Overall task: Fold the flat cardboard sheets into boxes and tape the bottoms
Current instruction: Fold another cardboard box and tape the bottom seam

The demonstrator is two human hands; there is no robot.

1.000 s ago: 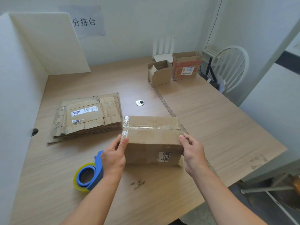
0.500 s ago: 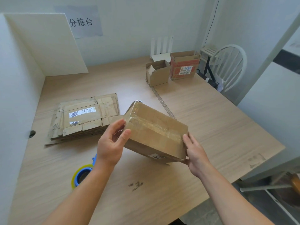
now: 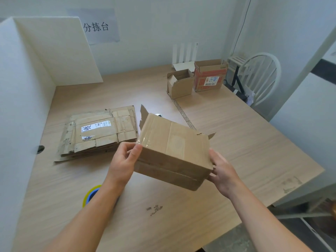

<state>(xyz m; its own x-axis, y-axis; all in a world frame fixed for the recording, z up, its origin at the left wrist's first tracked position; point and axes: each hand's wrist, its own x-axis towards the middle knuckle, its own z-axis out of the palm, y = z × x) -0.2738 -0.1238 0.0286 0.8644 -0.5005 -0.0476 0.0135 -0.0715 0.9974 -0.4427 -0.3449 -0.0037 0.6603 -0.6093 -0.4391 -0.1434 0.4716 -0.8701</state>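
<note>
Holds a brown cardboard box (image 3: 172, 148) clear of the worktop (image 3: 245, 142), one hand at each end. Tilted, with the broad upper face sloping toward the camera and loose flaps poking out along the far edge. Shows a lengthwise seam on the near face and shiny clear tape wrapped over the upper left corner. Grips the box's left end with the left hand (image 3: 125, 160): thumb pressed on the upper near corner, fingers curled against the end wall. Cups the box's right end with the right hand (image 3: 222, 171): thumb laid along the side edge, fingers tucked under the lower corner.

Left of the box, just beyond the left hand: a stack of flat cardboard sheets (image 3: 100, 131) lying on the worktop, with a white label on the top sheet. Nearer than the box's left end, mostly hidden by the left forearm: a tape dispenser (image 3: 90, 194), yellow and blue. Directly behind the box, partly covered by its far edge: a small round metal fitting (image 3: 158, 115) set in the worktop. Well beyond the box, toward the right: a small open carton (image 3: 180, 84) next to a red-printed carton (image 3: 209, 77); touching or just apart, cannot tell. Still farther right of the box: a white chair (image 3: 260, 77). Far left of the box: a white partition board (image 3: 54, 51).
</note>
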